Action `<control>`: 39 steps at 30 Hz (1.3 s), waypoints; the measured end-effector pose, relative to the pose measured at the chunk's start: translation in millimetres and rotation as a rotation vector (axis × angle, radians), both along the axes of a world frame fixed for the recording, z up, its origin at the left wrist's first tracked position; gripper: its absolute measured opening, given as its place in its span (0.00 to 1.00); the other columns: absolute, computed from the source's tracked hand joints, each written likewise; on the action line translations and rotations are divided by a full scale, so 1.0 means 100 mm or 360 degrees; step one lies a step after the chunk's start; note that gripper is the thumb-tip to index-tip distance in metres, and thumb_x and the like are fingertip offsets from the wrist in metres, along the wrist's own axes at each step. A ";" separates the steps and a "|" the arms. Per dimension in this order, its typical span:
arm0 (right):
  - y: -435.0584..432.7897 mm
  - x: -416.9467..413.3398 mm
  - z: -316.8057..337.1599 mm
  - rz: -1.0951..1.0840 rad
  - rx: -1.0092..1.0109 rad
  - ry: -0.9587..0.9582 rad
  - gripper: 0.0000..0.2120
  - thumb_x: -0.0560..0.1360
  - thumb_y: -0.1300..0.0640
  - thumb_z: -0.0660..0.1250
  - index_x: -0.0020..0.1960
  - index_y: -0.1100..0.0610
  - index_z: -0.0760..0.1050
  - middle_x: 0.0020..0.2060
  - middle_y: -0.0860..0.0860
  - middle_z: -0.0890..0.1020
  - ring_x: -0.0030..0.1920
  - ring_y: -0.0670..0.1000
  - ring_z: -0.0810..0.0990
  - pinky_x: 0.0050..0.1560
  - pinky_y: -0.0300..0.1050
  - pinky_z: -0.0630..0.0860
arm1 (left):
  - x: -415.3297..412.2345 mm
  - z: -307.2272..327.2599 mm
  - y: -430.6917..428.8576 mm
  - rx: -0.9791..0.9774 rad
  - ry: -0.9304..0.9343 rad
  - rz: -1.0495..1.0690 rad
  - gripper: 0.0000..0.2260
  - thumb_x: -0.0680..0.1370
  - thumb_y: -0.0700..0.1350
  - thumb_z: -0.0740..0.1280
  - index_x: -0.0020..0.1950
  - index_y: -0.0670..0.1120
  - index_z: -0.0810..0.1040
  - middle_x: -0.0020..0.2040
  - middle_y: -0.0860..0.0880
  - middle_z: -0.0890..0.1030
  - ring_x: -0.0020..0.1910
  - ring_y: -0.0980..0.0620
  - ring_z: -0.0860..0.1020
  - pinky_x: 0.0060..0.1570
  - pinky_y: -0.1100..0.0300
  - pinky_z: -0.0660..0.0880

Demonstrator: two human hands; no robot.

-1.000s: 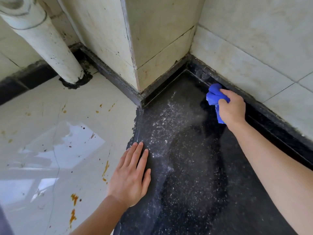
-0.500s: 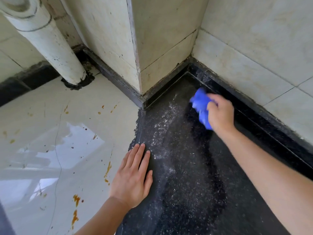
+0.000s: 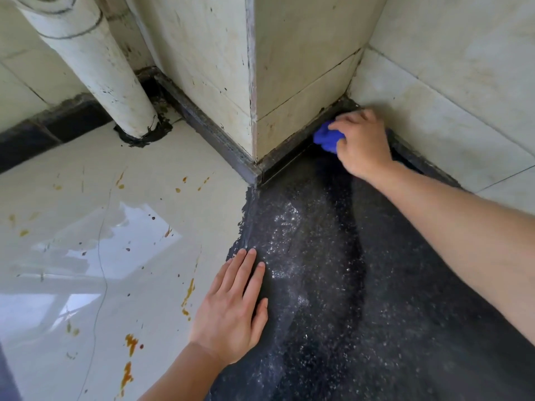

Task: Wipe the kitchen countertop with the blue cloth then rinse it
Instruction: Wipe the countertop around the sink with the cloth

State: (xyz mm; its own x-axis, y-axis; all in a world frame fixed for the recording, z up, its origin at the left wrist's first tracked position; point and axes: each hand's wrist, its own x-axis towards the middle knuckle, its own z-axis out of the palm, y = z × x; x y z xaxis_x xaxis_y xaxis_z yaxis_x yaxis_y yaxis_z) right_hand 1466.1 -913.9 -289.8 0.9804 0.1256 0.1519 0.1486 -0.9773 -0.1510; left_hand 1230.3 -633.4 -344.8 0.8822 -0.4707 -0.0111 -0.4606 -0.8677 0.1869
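My right hand (image 3: 362,143) grips a bunched blue cloth (image 3: 325,138) and presses it into the far corner of the black speckled countertop (image 3: 333,285), against the dark strip under the tiled column. Only the cloth's left part shows past my fingers. My left hand (image 3: 231,308) lies flat, fingers together, on the countertop's left edge where it meets the cream tiled surface. A darker wet band runs down the middle of the black stone.
The cream tiled surface (image 3: 101,241) on the left carries orange-brown stains and a glossy reflection. A white pipe (image 3: 95,68) stands at the back left. A tiled column (image 3: 252,82) juts out in the middle, and a tiled wall (image 3: 463,96) borders the right.
My right hand has swept the blue cloth from the right wall strip leftward and deeper into the back corner by the column. My left hand has stayed flat in place.
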 end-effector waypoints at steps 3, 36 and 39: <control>-0.33 0.10 -0.13 0.0250 -0.0587 0.0081 0.21 0.70 0.65 0.64 0.63 0.64 0.74 0.67 0.59 0.73 0.71 0.62 0.64 0.62 0.58 0.61 | 0.01 0.01 0.00 -0.0004 0.0020 0.0001 0.25 0.80 0.53 0.57 0.72 0.41 0.71 0.75 0.41 0.66 0.75 0.42 0.63 0.72 0.47 0.58; -0.67 -1.44 0.15 -0.0931 0.1244 0.0226 0.27 0.72 0.67 0.56 0.68 0.51 0.70 0.59 0.53 0.78 0.55 0.54 0.76 0.55 0.44 0.72 | -0.03 0.05 -0.02 0.0017 0.0009 0.0018 0.27 0.81 0.54 0.51 0.71 0.38 0.70 0.73 0.39 0.67 0.74 0.39 0.63 0.72 0.47 0.57; -0.30 -0.65 0.17 -0.1010 0.1630 0.0131 0.26 0.70 0.66 0.55 0.65 0.51 0.72 0.57 0.51 0.78 0.56 0.53 0.77 0.60 0.49 0.75 | -0.02 0.04 -0.02 -0.0009 0.0004 0.0011 0.25 0.80 0.53 0.53 0.71 0.39 0.71 0.73 0.39 0.67 0.74 0.39 0.64 0.71 0.46 0.59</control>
State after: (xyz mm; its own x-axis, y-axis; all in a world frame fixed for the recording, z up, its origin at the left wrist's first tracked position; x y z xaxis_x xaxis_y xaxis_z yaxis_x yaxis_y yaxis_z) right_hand 1400.8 -943.6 -272.8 0.8353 -0.5239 -0.1668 -0.3611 -0.2941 -0.8849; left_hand 1228.6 -635.2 -341.1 0.8855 -0.4646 -0.0105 -0.4541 -0.8698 0.1931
